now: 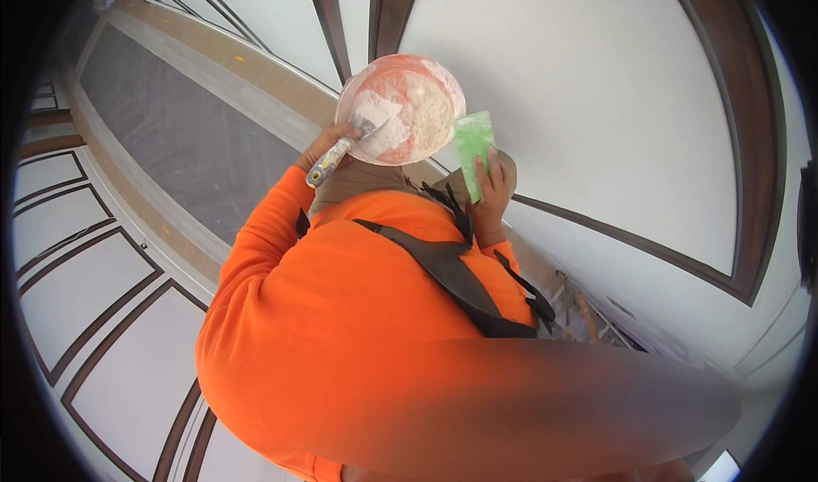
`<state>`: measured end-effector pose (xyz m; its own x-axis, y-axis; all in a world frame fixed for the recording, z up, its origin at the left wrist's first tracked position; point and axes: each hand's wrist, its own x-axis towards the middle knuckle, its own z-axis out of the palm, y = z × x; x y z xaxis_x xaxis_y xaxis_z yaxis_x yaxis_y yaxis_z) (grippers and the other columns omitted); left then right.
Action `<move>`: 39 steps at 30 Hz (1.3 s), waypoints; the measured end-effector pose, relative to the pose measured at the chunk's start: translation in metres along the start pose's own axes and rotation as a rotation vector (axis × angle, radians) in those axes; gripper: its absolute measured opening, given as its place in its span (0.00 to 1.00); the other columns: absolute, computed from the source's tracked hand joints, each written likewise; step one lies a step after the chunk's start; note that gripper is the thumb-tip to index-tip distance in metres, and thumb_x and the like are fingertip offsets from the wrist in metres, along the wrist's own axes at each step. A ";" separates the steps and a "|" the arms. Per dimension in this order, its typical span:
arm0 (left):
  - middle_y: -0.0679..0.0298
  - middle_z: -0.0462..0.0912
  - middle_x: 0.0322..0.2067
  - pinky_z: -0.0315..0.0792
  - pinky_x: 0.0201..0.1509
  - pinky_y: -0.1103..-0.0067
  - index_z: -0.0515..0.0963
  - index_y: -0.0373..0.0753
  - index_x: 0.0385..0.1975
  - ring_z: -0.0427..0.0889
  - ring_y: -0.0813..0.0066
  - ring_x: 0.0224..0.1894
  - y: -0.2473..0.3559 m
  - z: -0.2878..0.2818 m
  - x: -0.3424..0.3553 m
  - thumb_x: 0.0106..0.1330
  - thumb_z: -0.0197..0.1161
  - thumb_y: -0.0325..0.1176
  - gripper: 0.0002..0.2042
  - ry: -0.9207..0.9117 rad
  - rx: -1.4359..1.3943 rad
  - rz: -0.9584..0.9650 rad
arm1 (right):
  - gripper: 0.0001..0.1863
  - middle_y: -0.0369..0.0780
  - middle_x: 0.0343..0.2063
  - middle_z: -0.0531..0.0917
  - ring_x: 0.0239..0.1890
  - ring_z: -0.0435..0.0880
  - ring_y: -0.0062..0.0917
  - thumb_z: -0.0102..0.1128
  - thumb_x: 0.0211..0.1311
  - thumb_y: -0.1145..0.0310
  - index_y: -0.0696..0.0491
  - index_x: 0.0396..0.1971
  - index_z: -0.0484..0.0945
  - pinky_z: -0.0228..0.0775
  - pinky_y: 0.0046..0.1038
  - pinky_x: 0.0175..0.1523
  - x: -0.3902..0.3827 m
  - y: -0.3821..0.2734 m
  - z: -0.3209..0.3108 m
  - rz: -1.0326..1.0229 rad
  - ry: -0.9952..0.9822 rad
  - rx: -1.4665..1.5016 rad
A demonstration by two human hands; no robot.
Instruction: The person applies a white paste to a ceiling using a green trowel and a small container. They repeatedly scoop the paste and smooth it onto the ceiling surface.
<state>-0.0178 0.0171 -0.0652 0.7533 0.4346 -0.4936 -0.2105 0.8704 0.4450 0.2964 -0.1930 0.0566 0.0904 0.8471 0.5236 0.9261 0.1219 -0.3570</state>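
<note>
My left hand [331,139] grips the edge of a round container [439,98] smeared with white and cream paste over a reddish inside, along with a putty knife [331,160]. The knife's grey-and-yellow handle points down-left and its blade sits in the white paste. My right hand [491,181] is closed on a flat green rectangular scraper [473,128], held upright beside the container's right rim and streaked with white.
A white wall panel [579,81] with dark wooden trim [758,184] rises in front and to the right. Leftward runs a corridor floor [162,107] with a grey strip and pale borders, beside more panelled wall [102,329]. Some metal and wooden items [584,307] lie low at right.
</note>
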 end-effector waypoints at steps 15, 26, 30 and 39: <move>0.54 0.82 0.57 0.69 0.71 0.68 0.70 0.28 0.63 0.81 0.64 0.59 0.016 0.051 -0.021 0.66 0.59 0.33 0.26 -0.031 -0.002 0.047 | 0.15 0.42 0.39 0.86 0.30 0.85 0.26 0.59 0.75 0.62 0.57 0.52 0.75 0.73 0.25 0.29 0.022 -0.010 -0.033 0.986 0.332 1.413; 0.53 0.80 0.58 0.69 0.72 0.67 0.69 0.29 0.64 0.81 0.63 0.60 0.011 0.035 -0.013 0.65 0.60 0.33 0.27 -0.004 0.004 0.026 | 0.15 0.42 0.33 0.87 0.28 0.85 0.25 0.62 0.74 0.64 0.59 0.51 0.76 0.73 0.23 0.29 0.042 -0.011 -0.023 1.036 0.308 1.260; 0.54 0.80 0.58 0.68 0.72 0.67 0.69 0.29 0.64 0.81 0.63 0.60 0.013 0.038 -0.015 0.65 0.60 0.33 0.28 0.019 0.009 0.011 | 0.16 0.49 0.45 0.88 0.40 0.89 0.31 0.61 0.73 0.68 0.61 0.54 0.78 0.80 0.28 0.43 0.035 -0.013 -0.028 0.788 0.115 0.944; 0.53 0.79 0.61 0.67 0.74 0.66 0.67 0.29 0.66 0.79 0.62 0.62 0.022 0.046 -0.021 0.64 0.61 0.33 0.29 -0.045 -0.013 -0.015 | 0.22 0.47 0.62 0.80 0.65 0.78 0.46 0.64 0.60 0.76 0.49 0.55 0.84 0.73 0.40 0.64 0.045 -0.005 -0.039 -0.108 -0.183 0.243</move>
<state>-0.0090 0.0165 -0.0105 0.7838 0.4108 -0.4658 -0.2067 0.8798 0.4281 0.3102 -0.1754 0.1123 -0.0910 0.8988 0.4288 0.8101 0.3172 -0.4931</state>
